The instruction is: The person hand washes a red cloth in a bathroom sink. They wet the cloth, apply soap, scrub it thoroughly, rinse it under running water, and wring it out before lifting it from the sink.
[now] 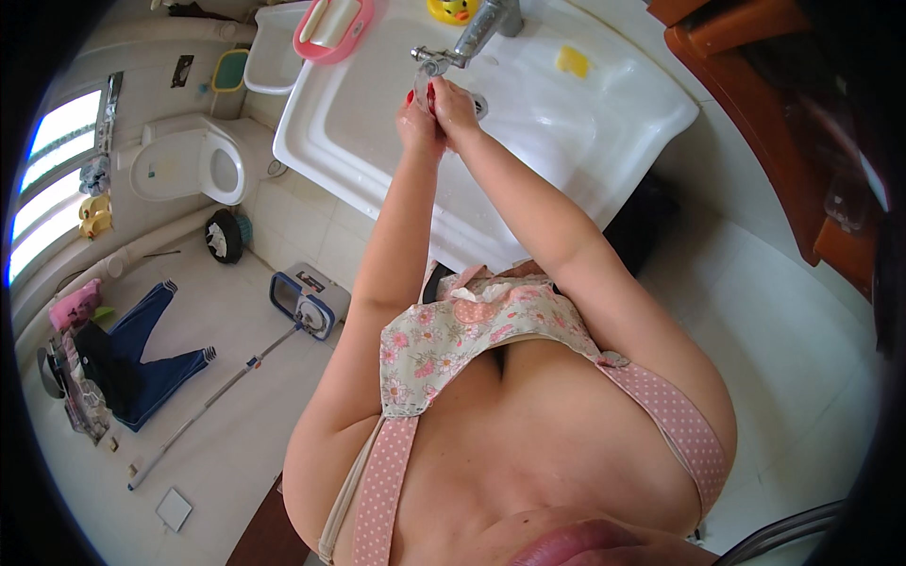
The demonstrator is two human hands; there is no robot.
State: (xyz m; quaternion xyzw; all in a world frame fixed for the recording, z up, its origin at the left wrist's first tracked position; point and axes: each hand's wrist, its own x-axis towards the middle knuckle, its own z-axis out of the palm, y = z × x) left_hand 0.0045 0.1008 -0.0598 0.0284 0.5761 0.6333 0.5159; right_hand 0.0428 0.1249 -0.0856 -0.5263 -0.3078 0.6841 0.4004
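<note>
My left hand (417, 126) and my right hand (455, 112) meet over the white ceramic washbasin (375, 95), wet with what looks like lather. A stream of water (422, 88) runs onto them from the chrome faucet (478, 35). Red nail polish shows on the fingers. The fingers are curled against each other, so whether anything lies between them is hidden. Just right of my right hand is the metal drain (481, 106). A pink soap dish (331, 53) with pale bars sits on the basin's left rim. A yellow sponge (572, 62) lies right of the faucet.
A yellow duck figure (453, 10) stands behind the faucet. Brown wooden furniture (750, 120) rises at the right. To the left are a toilet (184, 163), a small waste bin (225, 237), a mop bucket (311, 297), a long mop handle (212, 403) and hanging dark-blue trousers (152, 368).
</note>
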